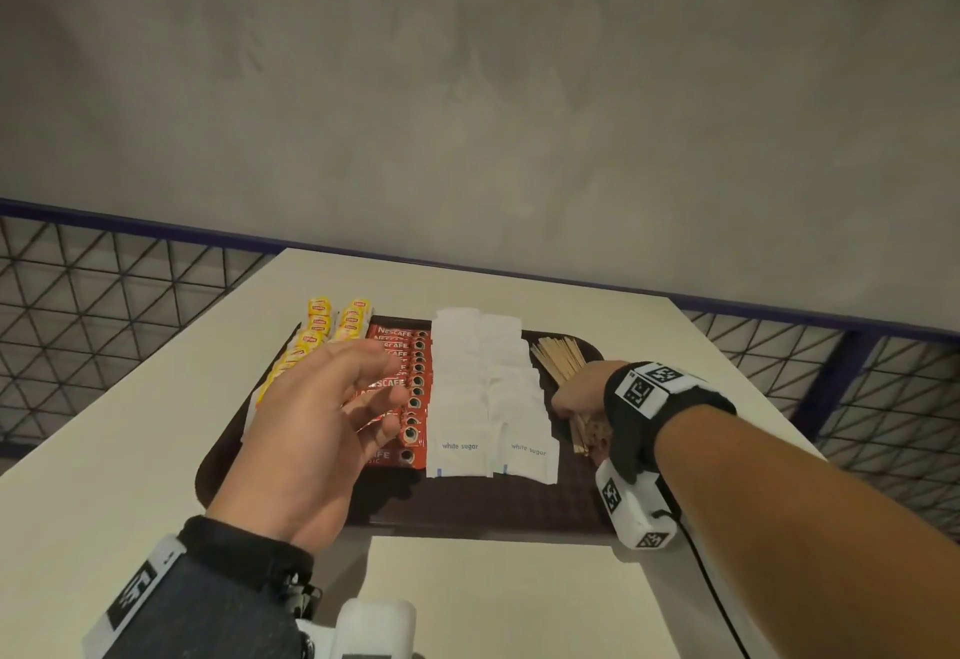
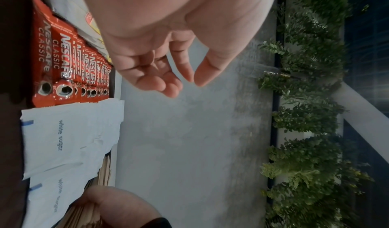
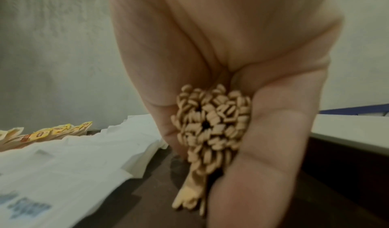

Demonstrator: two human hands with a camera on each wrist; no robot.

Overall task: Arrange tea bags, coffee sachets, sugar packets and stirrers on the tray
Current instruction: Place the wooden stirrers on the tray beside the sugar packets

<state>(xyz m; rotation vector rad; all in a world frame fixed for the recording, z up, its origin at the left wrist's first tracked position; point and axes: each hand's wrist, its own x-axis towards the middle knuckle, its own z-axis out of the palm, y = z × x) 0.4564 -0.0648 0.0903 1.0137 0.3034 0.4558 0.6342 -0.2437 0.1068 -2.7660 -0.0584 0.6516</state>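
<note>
a dark brown tray (image 1: 519, 508) sits on a white table (image 1: 130, 424), with a grey wall (image 1: 467, 87) behind and wire mesh fencing (image 1: 104, 284) at either side. on the tray, from left to right, lie two rows of yellow tea bags (image 1: 332, 326), a column of red coffee sachets (image 1: 410, 378), two overlapping columns of white sugar packets (image 1: 483, 398), and wooden stirrers (image 1: 561, 357) at the right end.

the right hand (image 1: 579, 391) is wrapped around the bundle of stirrers, fingers and thumb curled about it; the right wrist view shows the stick ends (image 3: 212, 121) packed between them, the lowest ends touching the tray floor (image 3: 147, 190).

the left hand (image 1: 322, 424) hovers palm up over the coffee sachets and tea bags, fingers loosely spread and holding nothing, hiding part of both rows from the head view. green foliage (image 2: 305, 131) shows in the left wrist view beyond the wall.
</note>
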